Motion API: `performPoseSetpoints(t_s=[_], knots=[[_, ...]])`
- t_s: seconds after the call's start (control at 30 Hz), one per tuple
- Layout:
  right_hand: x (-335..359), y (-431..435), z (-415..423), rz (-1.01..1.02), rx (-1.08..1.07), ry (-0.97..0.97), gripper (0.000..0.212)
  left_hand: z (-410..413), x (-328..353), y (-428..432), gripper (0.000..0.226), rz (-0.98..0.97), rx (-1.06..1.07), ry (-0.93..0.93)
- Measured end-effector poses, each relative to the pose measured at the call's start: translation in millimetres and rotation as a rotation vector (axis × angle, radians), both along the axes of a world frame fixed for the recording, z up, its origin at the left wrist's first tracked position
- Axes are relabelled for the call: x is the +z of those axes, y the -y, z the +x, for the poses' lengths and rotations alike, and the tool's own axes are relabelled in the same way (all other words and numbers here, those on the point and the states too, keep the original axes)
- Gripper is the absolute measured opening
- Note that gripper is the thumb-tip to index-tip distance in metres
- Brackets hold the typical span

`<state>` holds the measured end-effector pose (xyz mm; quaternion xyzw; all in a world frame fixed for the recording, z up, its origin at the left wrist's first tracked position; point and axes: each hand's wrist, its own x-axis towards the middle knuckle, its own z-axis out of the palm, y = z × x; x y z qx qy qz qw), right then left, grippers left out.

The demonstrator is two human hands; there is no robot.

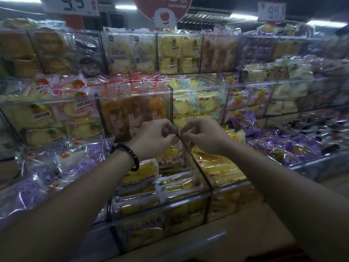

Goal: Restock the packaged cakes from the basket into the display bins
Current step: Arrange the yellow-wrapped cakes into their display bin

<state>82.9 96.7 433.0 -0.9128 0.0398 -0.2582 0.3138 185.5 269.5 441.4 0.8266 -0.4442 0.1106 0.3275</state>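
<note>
Left hand (154,138) and right hand (203,136) pinch the far top end of the divider (198,171) between yellow cakes (175,184) — likely straightening it. Next — fetch stock from the basket, unseen here.

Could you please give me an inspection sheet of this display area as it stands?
Surface: tan ledge below the front clear bins.
Job's things: yellow packaged cakes fill the front bin; basket not in view.
Clutter: purple-printed packs heaped loosely at the left.
Grippers: left hand and right hand, fingers curled, meet at the top end of the divider; what they pinch is unclear.
Cables: nothing seen.
Surroundings: tiered bins of wrapped cakes; 9.9 price signs above.
</note>
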Motion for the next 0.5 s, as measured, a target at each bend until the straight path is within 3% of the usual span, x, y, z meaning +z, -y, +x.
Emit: performPoseSetpoints(t_s=[0.1, 0.27, 0.5], knots=[[3, 8, -33, 0.160, -0.003, -0.009, 0.007, -34, 2, 24, 0.009, -0.014, -0.116, -0.090], [-11, 47, -107, 0.340, -0.063, -0.025, 0.008, -96, -16, 76, 0.018, -0.067, -0.280, -0.426], [-85, 109, -212, 0.493, -0.247, -0.155, 0.011, -179, -92, 145, 0.016, 0.180, -0.497, -0.619]])
